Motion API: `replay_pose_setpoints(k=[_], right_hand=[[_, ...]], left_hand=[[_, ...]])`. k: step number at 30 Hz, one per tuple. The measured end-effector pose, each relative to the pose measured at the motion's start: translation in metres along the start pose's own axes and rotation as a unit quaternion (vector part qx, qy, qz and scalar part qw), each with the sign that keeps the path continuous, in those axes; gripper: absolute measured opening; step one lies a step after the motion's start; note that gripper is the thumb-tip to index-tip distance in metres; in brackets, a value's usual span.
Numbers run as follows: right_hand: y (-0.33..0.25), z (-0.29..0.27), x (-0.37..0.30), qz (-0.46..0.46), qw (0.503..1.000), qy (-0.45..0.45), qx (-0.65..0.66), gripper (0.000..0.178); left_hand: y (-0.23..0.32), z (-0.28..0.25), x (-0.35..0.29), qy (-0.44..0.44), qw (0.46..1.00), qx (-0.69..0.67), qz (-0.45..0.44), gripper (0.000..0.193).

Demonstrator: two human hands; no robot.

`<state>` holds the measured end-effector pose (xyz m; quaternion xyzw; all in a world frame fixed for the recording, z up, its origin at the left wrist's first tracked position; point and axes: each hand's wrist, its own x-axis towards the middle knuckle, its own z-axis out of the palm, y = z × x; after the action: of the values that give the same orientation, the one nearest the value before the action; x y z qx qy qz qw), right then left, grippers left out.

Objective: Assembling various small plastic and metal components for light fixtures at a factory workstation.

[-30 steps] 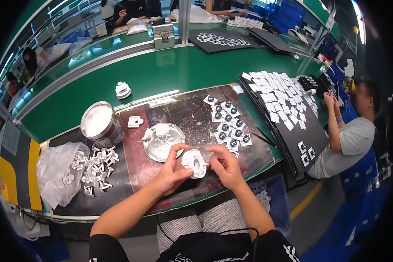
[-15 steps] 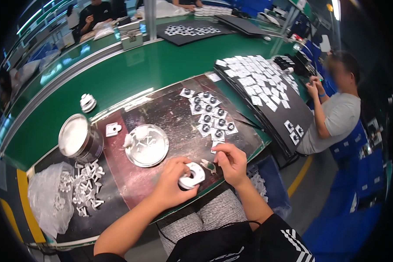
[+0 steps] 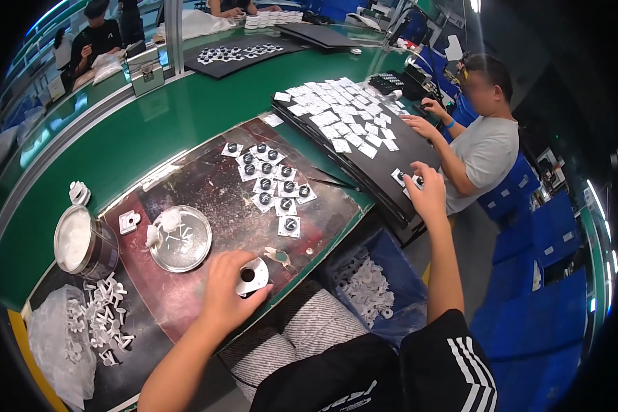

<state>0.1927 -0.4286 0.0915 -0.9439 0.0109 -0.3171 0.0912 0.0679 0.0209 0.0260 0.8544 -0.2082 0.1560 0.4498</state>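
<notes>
My left hand (image 3: 230,292) grips a white plastic part with a round hole (image 3: 259,276) at the table's front edge, thumb below and fingers over it. My right hand (image 3: 429,199) reaches far right over a black board (image 3: 381,161). Its thumb and fingers close around a small white square piece with a black round centre (image 3: 419,180), partly hidden by them. Another such piece (image 3: 397,176) lies just left of those fingers. Several similar square pieces (image 3: 266,184) lie grouped on the worn table (image 3: 226,172). A torn scrap (image 3: 277,257) rests beside the left hand's part.
A round metal lid (image 3: 202,255) holds white paste and small white pins. Left of it stand a can (image 3: 101,255), loose T-shaped white pins (image 3: 108,323) and a plastic bag (image 3: 55,343). A blue bin of white parts (image 3: 367,288) sits below the edge. A co-worker (image 3: 484,141) sits right.
My right hand has gone from above the table out to the pieces on the black board. A square piece now lies uncovered at the near end of the table group. The view has swung right.
</notes>
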Motion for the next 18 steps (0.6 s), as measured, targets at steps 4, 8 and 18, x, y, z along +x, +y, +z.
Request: replay_pose_setpoints(k=[4, 8, 18], right_hand=[[0.013, 0.013, 0.023, -0.004, 0.991, -0.114, -0.064, 0.037], [0.005, 0.016, 0.04, 0.019, 0.983, -0.178, -0.03, 0.028], [-0.148, -0.016, -0.031, -0.071, 0.884, -0.254, 0.386, 0.023]], left_hand=[[-0.004, 0.001, -0.002, -0.005, 1.0, 0.004, 0.026, 0.058], [-0.003, -0.001, -0.006, 0.013, 0.999, 0.036, -0.001, 0.071], [-0.008, -0.003, -0.008, 0.013, 0.999, 0.046, -0.009, 0.07]])
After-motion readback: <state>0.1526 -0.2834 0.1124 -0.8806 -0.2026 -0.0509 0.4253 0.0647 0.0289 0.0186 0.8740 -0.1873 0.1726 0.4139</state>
